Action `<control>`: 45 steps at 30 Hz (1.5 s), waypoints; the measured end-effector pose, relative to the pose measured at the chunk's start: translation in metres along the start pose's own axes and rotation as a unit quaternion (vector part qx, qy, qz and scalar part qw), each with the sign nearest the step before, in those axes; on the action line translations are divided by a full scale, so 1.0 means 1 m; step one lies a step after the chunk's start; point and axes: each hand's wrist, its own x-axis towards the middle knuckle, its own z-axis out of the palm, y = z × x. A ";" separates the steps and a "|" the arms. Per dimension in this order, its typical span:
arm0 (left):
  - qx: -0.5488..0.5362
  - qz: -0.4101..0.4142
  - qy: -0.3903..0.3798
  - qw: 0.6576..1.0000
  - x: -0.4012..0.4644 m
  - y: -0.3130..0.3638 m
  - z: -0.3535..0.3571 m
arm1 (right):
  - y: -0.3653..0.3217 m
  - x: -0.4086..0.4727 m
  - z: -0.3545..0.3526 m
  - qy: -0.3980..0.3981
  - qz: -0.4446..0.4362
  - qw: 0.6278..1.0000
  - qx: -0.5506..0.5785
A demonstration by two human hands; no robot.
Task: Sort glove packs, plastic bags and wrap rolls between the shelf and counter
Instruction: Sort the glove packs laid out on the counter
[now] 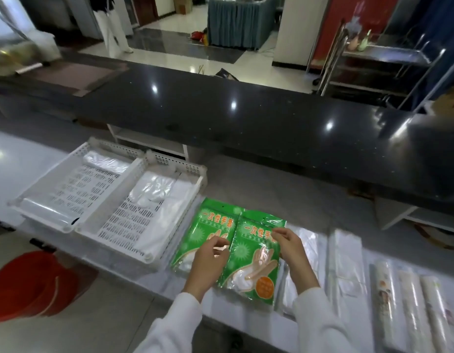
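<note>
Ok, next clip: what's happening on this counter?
A person is sorting packaged supplies. Both hands are on two green glove packs lying overlapped on the counter: the left hand on the left pack, the right hand pinching the right pack near its top. To the left sit two white perforated trays holding clear plastic items. To the right lie flat plastic bags and wrap rolls, untouched.

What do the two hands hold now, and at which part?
Both hold the front green glove pack: the right hand pinches its upper right edge, the left hand grips its left edge.
</note>
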 end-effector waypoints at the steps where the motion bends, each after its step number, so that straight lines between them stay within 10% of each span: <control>1: 0.005 0.002 -0.008 1.000 0.006 0.001 0.002 | 0.003 0.002 0.000 0.006 0.008 1.000 0.001; 19: -0.049 -0.070 -0.179 0.980 0.046 -0.012 0.012 | 0.032 -0.059 0.016 0.150 0.115 0.971 0.150; 29: -0.085 -0.069 -0.247 0.963 0.027 -0.001 0.017 | 0.015 -0.099 0.027 0.055 0.081 0.981 0.169; 36: -0.340 -0.189 -0.308 0.868 0.019 0.048 0.029 | -0.022 -0.103 0.019 -0.055 -0.011 0.991 0.118; 45: -0.419 -0.205 -0.195 0.863 0.032 0.030 0.037 | -0.013 -0.093 -0.020 -0.016 -0.022 0.992 0.122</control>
